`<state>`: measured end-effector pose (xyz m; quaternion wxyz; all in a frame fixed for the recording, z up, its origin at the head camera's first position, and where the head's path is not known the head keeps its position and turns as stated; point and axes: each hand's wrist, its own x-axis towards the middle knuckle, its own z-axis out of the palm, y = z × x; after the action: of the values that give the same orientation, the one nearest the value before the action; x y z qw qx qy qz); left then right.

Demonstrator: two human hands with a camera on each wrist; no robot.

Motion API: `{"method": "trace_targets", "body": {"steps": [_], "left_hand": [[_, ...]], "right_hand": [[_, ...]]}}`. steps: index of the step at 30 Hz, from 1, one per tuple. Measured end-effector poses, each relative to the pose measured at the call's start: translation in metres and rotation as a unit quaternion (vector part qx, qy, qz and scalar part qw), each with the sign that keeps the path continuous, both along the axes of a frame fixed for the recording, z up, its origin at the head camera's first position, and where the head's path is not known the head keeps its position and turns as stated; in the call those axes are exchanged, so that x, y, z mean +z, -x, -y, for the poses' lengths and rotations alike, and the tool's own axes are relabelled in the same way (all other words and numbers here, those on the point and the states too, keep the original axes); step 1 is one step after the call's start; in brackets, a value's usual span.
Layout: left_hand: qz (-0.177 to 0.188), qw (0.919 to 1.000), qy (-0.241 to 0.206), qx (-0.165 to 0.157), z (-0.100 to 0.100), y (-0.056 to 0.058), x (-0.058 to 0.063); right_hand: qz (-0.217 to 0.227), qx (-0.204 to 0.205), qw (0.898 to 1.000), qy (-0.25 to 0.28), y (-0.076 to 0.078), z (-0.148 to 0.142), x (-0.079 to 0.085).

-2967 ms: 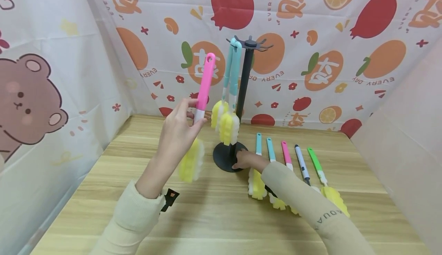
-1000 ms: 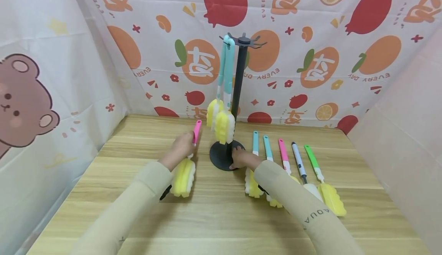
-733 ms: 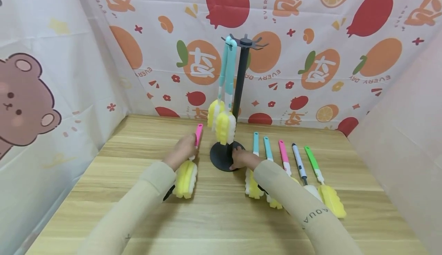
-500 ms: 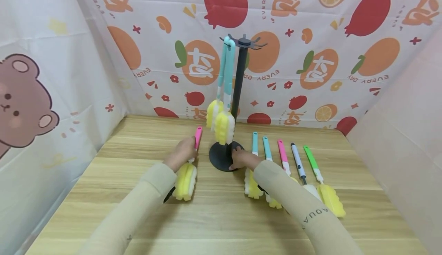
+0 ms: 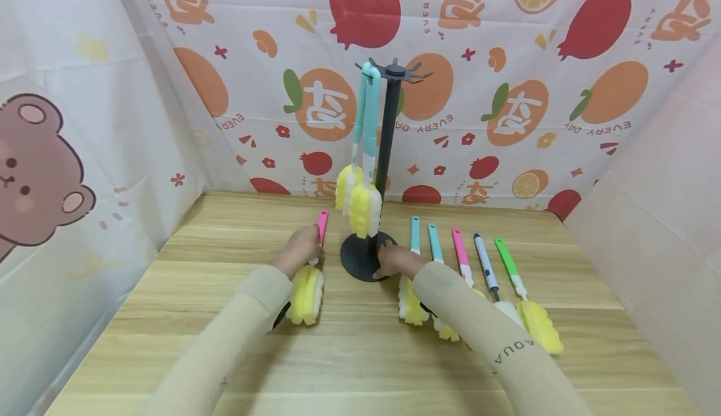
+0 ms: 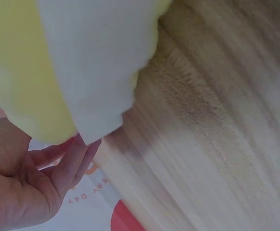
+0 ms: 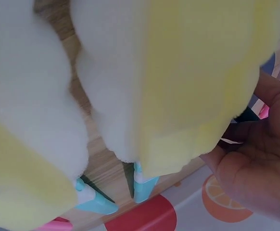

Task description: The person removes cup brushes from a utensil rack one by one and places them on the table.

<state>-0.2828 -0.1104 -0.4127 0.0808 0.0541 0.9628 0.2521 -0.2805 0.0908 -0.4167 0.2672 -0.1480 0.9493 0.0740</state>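
Note:
In the head view, my left hand [image 5: 298, 250] holds a pink-handled sponge brush [image 5: 306, 297] low at the table, left of a black rack stand [image 5: 388, 128]. Its handle points away from me. In the left wrist view the brush's yellow and white sponge head [image 6: 94, 62] partly hides the fingers. My right hand [image 5: 397, 259] grips the stand low down, at its round base [image 5: 353, 259]; some fingers are hidden. Two teal-handled sponge brushes [image 5: 368, 116] hang from one side of the stand's top hooks.
Right of the stand lies a row of brushes with teal, pink, grey-blue [image 5: 485, 263] and green [image 5: 509, 259] handles. My right forearm passes over several of their heads. A fruit-print cloth [image 5: 242, 153] hangs behind the wooden table [image 5: 349, 366].
Three seconds ago my left hand held the pink brush upright in the air; it has come down to the table. Lately it shifted slightly toward me. The right hand keeps its place at the stand.

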Motion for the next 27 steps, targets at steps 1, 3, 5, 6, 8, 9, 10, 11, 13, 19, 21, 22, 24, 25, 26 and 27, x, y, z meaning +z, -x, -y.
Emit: {"method": "trace_targets", "body": {"steps": [1, 3, 5, 6, 8, 9, 10, 11, 13, 19, 21, 22, 24, 25, 26, 27], "left_hand": [[0.000, 1.0000, -0.002, 0.002, 0.000, 0.000, 0.000], [0.001, 1.0000, -0.004, 0.003, -0.001, 0.000, 0.000], [0.003, 1.0000, -0.007, 0.003, -0.002, 0.000, 0.000], [0.003, 1.0000, -0.006, 0.002, -0.002, 0.001, 0.000], [0.000, 1.0000, 0.000, 0.002, -0.003, 0.001, -0.001], [0.000, 1.0000, 0.002, 0.001, -0.003, 0.001, -0.001], [-0.001, 1.0000, 0.005, 0.001, -0.004, 0.002, -0.001], [-0.003, 1.0000, 0.009, 0.000, -0.004, 0.002, -0.002], [-0.006, 0.9999, 0.012, -0.001, -0.005, 0.003, -0.003], [-0.015, 0.9998, 0.014, -0.005, -0.004, 0.005, -0.004], [-0.017, 0.9998, 0.005, -0.001, -0.002, 0.005, -0.003], [-0.016, 0.9999, -0.002, 0.002, -0.001, 0.005, -0.002], [-0.028, 0.9996, -0.003, 0.002, 0.001, 0.005, 0.002], [-0.030, 0.9995, -0.013, 0.005, 0.002, 0.005, 0.005], [-0.035, 0.9991, -0.022, 0.011, 0.002, 0.004, 0.009], [-0.047, 0.9983, -0.030, 0.016, 0.002, 0.004, 0.013]], "right_hand": [[0.000, 0.000, 1.000, 0.000, 0.000, 0.000, 0.000], [-0.001, -0.001, 1.000, -0.002, 0.000, 0.000, -0.001], [-0.002, 0.000, 1.000, -0.004, 0.000, 0.001, -0.001], [-0.003, 0.000, 1.000, -0.004, 0.000, 0.001, -0.001], [-0.003, 0.001, 1.000, -0.003, 0.000, 0.002, -0.001], [-0.003, 0.003, 1.000, -0.003, 0.000, 0.002, -0.001], [-0.003, 0.003, 1.000, -0.001, 0.000, 0.003, -0.001], [-0.004, 0.003, 1.000, 0.000, -0.001, 0.003, 0.000], [-0.004, -0.001, 1.000, 0.001, -0.001, 0.002, 0.000], [-0.003, -0.018, 1.000, 0.006, -0.002, 0.000, 0.000], [-0.003, -0.013, 1.000, 0.004, -0.002, -0.001, 0.000], [-0.002, -0.011, 1.000, 0.002, -0.002, -0.001, 0.000], [-0.002, -0.006, 1.000, -0.001, -0.002, -0.001, 0.000], [-0.003, -0.003, 1.000, -0.003, -0.001, -0.001, 0.000], [-0.003, -0.001, 1.000, -0.003, -0.001, -0.001, 0.000], [-0.004, 0.000, 1.000, -0.003, -0.001, -0.001, 0.000]]}}
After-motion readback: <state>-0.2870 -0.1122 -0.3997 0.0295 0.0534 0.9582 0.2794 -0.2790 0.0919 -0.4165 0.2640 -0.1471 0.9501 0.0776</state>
